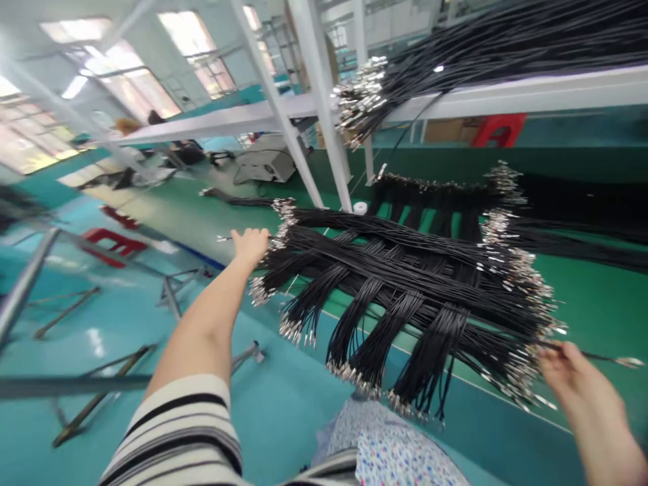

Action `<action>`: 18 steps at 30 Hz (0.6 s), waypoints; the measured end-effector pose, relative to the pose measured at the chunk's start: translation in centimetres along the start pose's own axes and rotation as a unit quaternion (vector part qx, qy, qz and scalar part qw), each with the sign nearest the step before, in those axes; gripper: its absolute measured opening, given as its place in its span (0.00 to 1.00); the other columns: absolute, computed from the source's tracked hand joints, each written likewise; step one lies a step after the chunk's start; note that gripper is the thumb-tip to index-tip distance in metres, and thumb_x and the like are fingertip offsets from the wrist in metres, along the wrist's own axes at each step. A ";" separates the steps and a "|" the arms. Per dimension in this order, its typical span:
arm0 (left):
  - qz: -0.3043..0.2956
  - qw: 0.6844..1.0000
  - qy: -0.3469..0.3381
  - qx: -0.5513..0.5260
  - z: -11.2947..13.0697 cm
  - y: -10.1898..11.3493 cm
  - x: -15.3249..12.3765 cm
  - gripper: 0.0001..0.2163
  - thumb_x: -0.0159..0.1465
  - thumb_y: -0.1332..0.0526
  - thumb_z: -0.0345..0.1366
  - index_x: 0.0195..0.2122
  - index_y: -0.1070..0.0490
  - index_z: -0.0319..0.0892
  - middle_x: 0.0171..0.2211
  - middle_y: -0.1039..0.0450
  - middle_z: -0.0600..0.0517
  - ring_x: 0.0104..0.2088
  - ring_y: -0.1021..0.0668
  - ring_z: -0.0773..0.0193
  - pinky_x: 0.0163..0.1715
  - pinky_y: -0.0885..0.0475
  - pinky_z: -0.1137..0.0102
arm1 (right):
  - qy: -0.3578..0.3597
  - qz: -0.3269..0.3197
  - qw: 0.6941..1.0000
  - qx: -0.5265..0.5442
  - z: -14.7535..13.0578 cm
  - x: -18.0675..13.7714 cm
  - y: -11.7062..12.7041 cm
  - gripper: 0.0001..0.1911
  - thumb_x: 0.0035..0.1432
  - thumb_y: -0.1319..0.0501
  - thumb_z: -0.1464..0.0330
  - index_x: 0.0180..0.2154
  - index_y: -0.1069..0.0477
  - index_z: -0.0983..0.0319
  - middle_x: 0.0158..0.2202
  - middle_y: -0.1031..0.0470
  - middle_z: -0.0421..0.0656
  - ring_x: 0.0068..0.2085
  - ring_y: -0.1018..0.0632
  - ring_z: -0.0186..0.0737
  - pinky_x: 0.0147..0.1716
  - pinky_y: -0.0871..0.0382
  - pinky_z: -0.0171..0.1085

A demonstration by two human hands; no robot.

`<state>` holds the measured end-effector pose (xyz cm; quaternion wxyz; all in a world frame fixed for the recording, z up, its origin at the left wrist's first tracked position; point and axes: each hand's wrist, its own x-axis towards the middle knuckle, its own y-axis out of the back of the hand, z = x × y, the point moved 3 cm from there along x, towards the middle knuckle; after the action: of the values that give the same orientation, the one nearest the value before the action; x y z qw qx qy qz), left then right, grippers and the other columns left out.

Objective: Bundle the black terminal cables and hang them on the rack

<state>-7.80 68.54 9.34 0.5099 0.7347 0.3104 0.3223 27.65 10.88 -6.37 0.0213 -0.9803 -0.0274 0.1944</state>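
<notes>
Fingers (553,362) hold black cable ends (600,356) beside bundled cables (405,270).

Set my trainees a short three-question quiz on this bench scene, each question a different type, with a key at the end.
1. Multiple choice: what colour is the tabletop beneath the black cables?
A) yellow
B) green
C) red

2. True or false: the right hand is empty.

3. Fill in the blank: the sleeve above the outstretched left hand has a ____ pattern.

Key:
1. B
2. False; it grips a cable whose bright end sticks out past the hand.
3. striped
</notes>
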 end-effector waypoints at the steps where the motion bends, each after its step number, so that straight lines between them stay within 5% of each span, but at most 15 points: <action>1: 0.003 1.000 -0.006 -0.003 0.0 -0.8 2.5 0.15 0.63 0.57 0.34 0.40 0.34 0.35 0.39 0.31 0.37 0.44 0.34 0.50 0.44 0.51 0.47 | -0.034 0.024 0.998 0.052 1.2 0.3 -1.5 0.05 0.50 0.42 0.64 0.26 0.37 0.56 0.46 0.32 0.49 0.34 0.26 0.38 0.44 0.33 0.39; 7: -0.037 0.996 -0.054 -0.067 1.7 -8.8 13.5 0.11 0.61 0.57 0.33 0.37 0.38 0.35 0.38 0.36 0.41 0.46 0.38 0.48 0.42 0.50 0.41 | -0.067 0.086 0.975 0.194 3.8 0.3 -7.7 0.04 0.48 0.38 0.71 0.25 0.33 0.63 0.20 0.31 0.38 0.21 0.28 0.28 0.32 0.27 0.32; 12: -0.097 0.983 -0.015 -0.157 5.2 -15.4 15.7 0.06 0.55 0.51 0.32 0.23 0.45 0.37 0.25 0.44 0.50 0.45 0.38 0.46 0.38 0.45 0.43 | -0.064 0.127 0.970 0.198 3.6 0.5 -9.2 0.07 0.49 0.37 0.69 0.25 0.33 0.65 0.17 0.31 0.37 0.18 0.28 0.28 0.23 0.28 0.29; 15: -0.078 0.981 -0.010 -0.175 6.1 -17.0 16.3 0.08 0.52 0.50 0.33 0.20 0.50 0.38 0.22 0.48 0.52 0.42 0.35 0.45 0.35 0.41 0.47 | -0.050 0.148 0.968 0.199 3.0 0.8 -9.4 0.08 0.48 0.36 0.69 0.26 0.33 0.66 0.17 0.31 0.38 0.17 0.28 0.29 0.21 0.29 0.30; 18: -0.110 0.985 -0.032 -0.126 6.1 -17.8 17.2 0.07 0.52 0.51 0.35 0.21 0.49 0.39 0.24 0.41 0.48 0.40 0.32 0.44 0.32 0.38 0.49 | -0.032 0.189 0.965 0.179 2.4 1.4 -9.6 0.09 0.50 0.37 0.68 0.26 0.34 0.66 0.17 0.31 0.37 0.16 0.30 0.28 0.21 0.28 0.31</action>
<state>5.10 83.80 -6.50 0.6407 0.6355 0.3300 0.2772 27.55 20.60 -8.59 0.1584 -0.9411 0.1925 0.2283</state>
